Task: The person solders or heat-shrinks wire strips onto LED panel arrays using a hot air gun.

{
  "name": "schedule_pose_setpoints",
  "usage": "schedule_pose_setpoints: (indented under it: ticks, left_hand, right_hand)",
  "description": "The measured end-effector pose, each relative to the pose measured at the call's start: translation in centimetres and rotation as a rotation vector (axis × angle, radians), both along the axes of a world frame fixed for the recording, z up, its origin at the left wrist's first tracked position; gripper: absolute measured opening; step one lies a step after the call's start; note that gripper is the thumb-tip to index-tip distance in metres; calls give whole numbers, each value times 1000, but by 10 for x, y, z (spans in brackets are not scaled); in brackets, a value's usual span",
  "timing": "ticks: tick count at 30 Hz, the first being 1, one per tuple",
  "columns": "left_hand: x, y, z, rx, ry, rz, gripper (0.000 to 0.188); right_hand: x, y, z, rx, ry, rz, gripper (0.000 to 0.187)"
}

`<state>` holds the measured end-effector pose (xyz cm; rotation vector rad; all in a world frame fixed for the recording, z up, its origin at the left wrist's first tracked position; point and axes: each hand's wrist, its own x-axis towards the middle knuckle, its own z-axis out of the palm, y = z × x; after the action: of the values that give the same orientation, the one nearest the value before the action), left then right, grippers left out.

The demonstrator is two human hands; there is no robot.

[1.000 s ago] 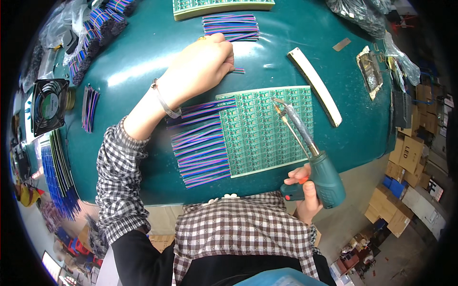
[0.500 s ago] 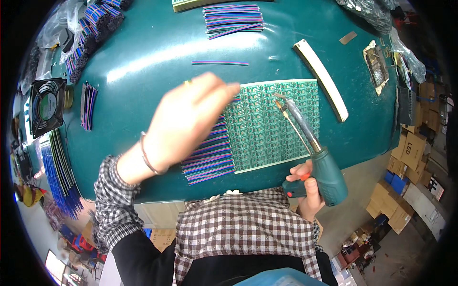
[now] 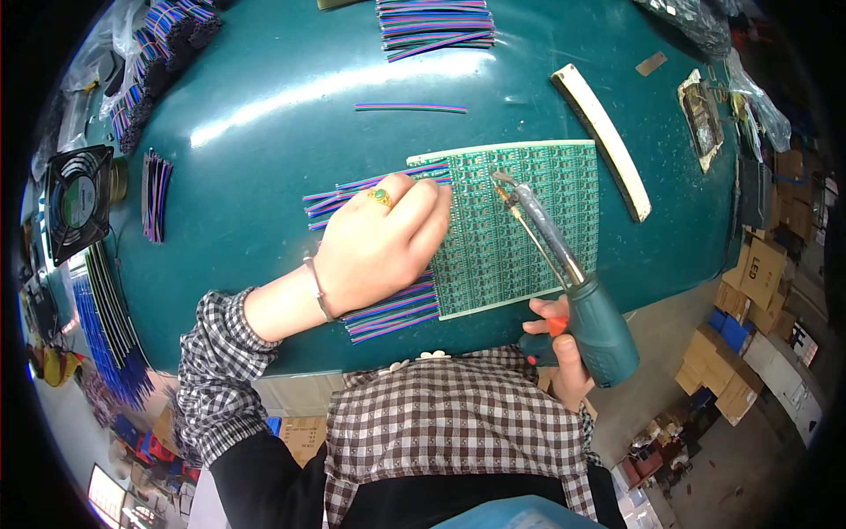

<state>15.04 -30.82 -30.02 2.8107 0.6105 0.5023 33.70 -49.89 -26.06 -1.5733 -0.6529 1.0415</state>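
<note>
A green circuit board panel [image 3: 520,238] with rows of small parts lies on the table before me. Along its left edge, striped ribbon wires [image 3: 392,315] stick out leftward in a row. My left hand [image 3: 379,234] rests over these wires, closed, its fingers curled together at the board's upper left edge. The hand hides its fingertips and whatever is between them. In my right hand [image 3: 568,357] is a green soldering gun [image 3: 601,331], gripped by its handle. Its metal tip reaches over the upper middle of the panel, beside a thin wire feed tube.
A loose ribbon wire [image 3: 410,108] and a wire pile [image 3: 436,26] lie beyond the panel. To its right is a long pale bar [image 3: 604,141]. A black fan [image 3: 79,203], a small wire bundle [image 3: 157,196] and blue wire bundles [image 3: 110,331] occupy the left side.
My left hand has come down onto the wires at the board's left edge, from a blurred position above. The soldering gun's tip has shifted slightly left.
</note>
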Motion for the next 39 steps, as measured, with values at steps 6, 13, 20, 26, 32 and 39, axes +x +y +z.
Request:
schedule_pose_setpoints:
  ticks: [6, 13, 20, 26, 32, 39]
  left_hand:
    - [1, 3, -9, 109, -101, -9, 33]
    - [1, 3, -7, 88, -115, 0, 32]
    - [2, 2, -9, 80, -114, 10, 32]
    - [1, 0, 0, -27, -67, 26, 37]
    - [1, 0, -1, -29, -55, 23, 37]
    - [1, -1, 0, -29, -47, 23, 37]
  right_hand:
    - [3, -5, 0, -56, 21, 109, 50]
    - [9, -17, -6, -54, 5, 202, 48]
    - [7, -13, -7, -53, -48, 245, 46]
    - [4, -9, -8, -60, -83, 233, 44]
    - [-1, -2, -10, -37, -94, 156, 38]
    - [4, -5, -5, -98, -182, 275, 43]
